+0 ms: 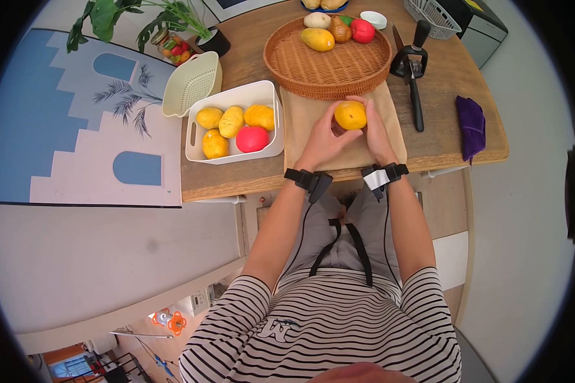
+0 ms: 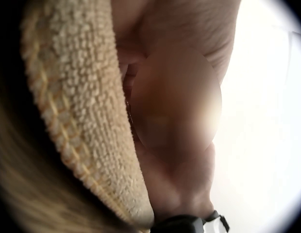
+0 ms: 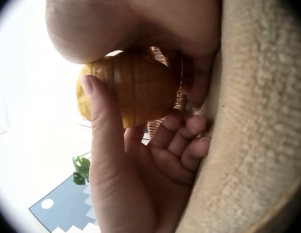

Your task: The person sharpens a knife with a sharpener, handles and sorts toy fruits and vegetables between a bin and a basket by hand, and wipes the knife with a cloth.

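Both hands hold a round yellow-orange fruit [image 1: 351, 115] between them, over a tan cloth [image 1: 300, 124] on the table. My left hand [image 1: 324, 144] has it from the left; in the right wrist view its thumb lies along the creased yellow side, its other fingers curled underneath. From the other side my right hand [image 1: 379, 135] grips it, the palm close against the skin and the fingers bent round the far end. The left wrist view shows mostly the cloth's stitched edge [image 2: 80, 160] and blurred skin, with the fruit hard to make out.
A white bin [image 1: 193, 137] with several yellow fruits and a pinkish-red one stands left, beside a pale colander [image 1: 195, 83]. Behind the cloth sits a wicker tray [image 1: 326, 67] with fruit. To the right are a knife [image 1: 416, 105] in a black holder and a purple cloth [image 1: 471, 127].
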A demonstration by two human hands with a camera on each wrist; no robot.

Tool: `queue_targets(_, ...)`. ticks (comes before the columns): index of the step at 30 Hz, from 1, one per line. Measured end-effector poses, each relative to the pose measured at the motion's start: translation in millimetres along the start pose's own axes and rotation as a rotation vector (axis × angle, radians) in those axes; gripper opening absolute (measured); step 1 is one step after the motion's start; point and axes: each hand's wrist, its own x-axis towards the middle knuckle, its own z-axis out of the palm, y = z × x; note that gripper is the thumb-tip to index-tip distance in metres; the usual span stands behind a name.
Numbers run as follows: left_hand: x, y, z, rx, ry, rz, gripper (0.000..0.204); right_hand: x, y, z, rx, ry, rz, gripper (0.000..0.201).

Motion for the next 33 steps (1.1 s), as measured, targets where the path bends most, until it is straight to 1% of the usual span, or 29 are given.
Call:
queue_targets(1,2,-4,1,0.008,0.04,0.025,0.058,-1,-3,3,-0.052,0.01,-0.061,0.046)
queue_targets(2,3,-8,3,0.008,0.041,0.025,0.058,-1,-5,4,-0.053,0.01,-0.06,0.046)
queue_targets(4,5,-16,8,0.01,0.183,0.07,0.05,0,-6,5,-0.262,-0.007,-0.235,0.042)
queue_targets(5,6,-19,8,0.01,0.185,0.071,0.05,-1,-6,5,-0.263,-0.008,-0.236,0.042)
queue_targets(7,7,-24,8,0.042,0.185,0.07,0.048,-2,-7,5,-0.292,-0.005,-0.138,0.038)
queue_targets(8,7,-21,7,0.041,0.185,0.072,0.048,-2,-7,4,-0.293,-0.006,-0.139,0.038)
queue_targets(10,5,-15,6,0.196,0.179,0.152,0.047,-1,-3,2,-0.216,0.028,-0.081,0.036)
queue_targets(11,4,-15,7,0.197,0.178,0.152,0.047,-1,-1,2,-0.215,0.028,-0.08,0.036)
queue_targets(13,4,-14,7,-0.038,0.125,0.058,0.048,-1,1,1,-0.212,0.059,-0.074,0.036)
queue_targets(17,6,-20,7,-0.045,0.133,0.077,0.047,0,0,3,-0.175,0.057,-0.081,0.036)
queue_targets(19,6,-19,7,0.006,0.097,0.099,0.038,0,-2,4,-0.174,0.071,-0.102,0.035)
queue_targets(22,4,-18,5,0.02,0.083,0.056,0.038,0,2,3,-0.178,0.075,-0.095,0.036)
queue_targets(25,5,-18,6,0.013,0.094,0.083,0.038,0,2,3,-0.185,0.078,-0.085,0.036)
queue_targets(33,4,-18,5,0.02,0.092,0.074,0.038,0,1,3,-0.185,0.067,-0.089,0.037)
